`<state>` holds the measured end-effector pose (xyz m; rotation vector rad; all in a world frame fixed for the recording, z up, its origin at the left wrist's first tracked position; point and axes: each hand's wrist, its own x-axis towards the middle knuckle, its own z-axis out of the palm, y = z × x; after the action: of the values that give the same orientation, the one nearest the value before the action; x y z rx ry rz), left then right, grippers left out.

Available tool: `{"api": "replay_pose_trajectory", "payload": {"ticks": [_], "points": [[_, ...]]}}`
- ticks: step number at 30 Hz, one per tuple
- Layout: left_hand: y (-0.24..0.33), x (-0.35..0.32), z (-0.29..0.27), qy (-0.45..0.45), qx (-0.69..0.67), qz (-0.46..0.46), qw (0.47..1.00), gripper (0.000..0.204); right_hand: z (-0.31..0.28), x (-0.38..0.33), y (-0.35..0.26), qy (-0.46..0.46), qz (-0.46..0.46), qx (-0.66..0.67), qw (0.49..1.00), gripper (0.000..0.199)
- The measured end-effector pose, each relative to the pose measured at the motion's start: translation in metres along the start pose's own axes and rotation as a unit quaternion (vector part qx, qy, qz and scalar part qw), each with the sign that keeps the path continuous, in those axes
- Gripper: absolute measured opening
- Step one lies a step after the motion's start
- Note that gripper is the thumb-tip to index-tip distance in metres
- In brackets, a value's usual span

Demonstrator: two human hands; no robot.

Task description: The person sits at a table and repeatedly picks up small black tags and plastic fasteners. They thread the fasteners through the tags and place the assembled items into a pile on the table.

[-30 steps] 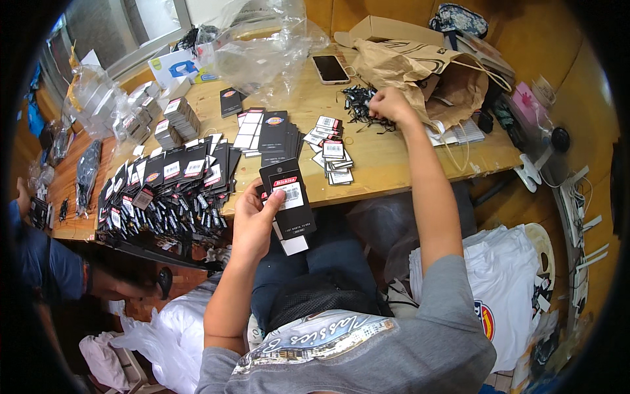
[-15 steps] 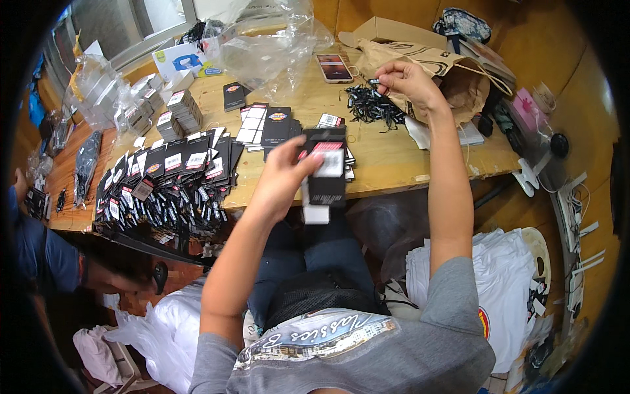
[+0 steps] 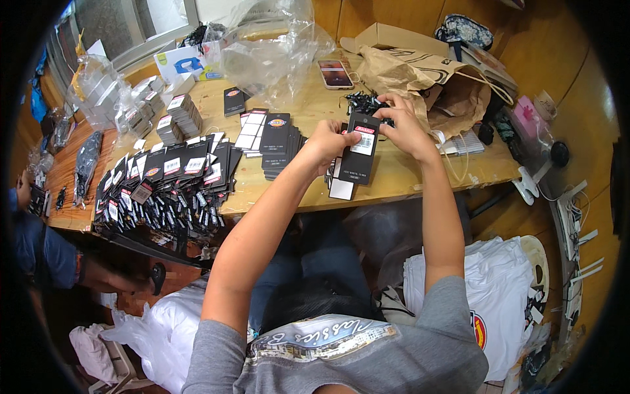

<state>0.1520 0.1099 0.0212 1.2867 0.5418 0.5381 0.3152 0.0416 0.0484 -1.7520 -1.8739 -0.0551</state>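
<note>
- My left hand (image 3: 326, 141) is curled shut around the left edge of a black hang tag (image 3: 360, 152), thumb in front and fingers behind it.
- My right hand (image 3: 405, 128) pinches the top right corner of the same tag, fingertips (image 3: 387, 104) bent in close over its upper edge; whether they also hold something small there I cannot tell.
- The tag stands nearly upright between my 2 hands, above the front part of the wooden table (image 3: 420, 172), with a white sticker on its upper face and a lighter card showing below its lower end.
- Just behind my right hand lies a small heap of black strings (image 3: 359, 102) on the table.
- A crumpled brown paper bag (image 3: 426, 79) sits just to the right of that heap, with a phone (image 3: 335, 73) lying flat to its left.
- To the left of my left hand are short stacks of black tags (image 3: 275, 141), and further left a wide fan of finished tags (image 3: 164, 184) hangs over the table edge.
- Clear plastic bags (image 3: 269, 52) are piled at the back of the table.
- Another person's arm in a blue sleeve (image 3: 39, 246) shows at the far left, well apart from my hands.
- Folded white shirts (image 3: 505, 295) lie low on my right.
</note>
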Motion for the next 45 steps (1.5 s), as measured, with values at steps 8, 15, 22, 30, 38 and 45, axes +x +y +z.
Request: {"api": "replay_pose_trajectory", "payload": {"ticks": [8,15,22,30,38,45], "points": [[0.019,-0.032,0.005,0.065,0.014,0.068,0.995,0.021,-0.012,-0.011,-0.009,-0.124,0.094,0.458,0.875,0.009],[0.019,-0.081,-0.014,0.099,-0.065,0.104,0.987,0.028,-0.041,-0.031,-0.003,-0.018,0.108,0.399,0.91,0.011],[-0.016,-0.119,0.002,0.081,-0.121,0.07,0.987,0.026,-0.013,-0.042,-0.032,0.123,-0.004,0.722,0.681,0.009],[-0.043,-0.148,-0.015,0.142,-0.073,0.075,0.984,0.023,0.023,-0.053,-0.088,0.081,-0.022,0.842,0.533,0.01],[-0.045,-0.162,-0.021,0.267,-0.082,0.163,0.946,0.025,0.055,-0.078,-0.143,0.071,0.077,0.602,0.792,0.007],[-0.038,-0.172,-0.014,0.364,0.108,0.266,0.886,0.017,0.073,-0.079,-0.15,0.1,0.023,0.489,0.866,0.009]]}}
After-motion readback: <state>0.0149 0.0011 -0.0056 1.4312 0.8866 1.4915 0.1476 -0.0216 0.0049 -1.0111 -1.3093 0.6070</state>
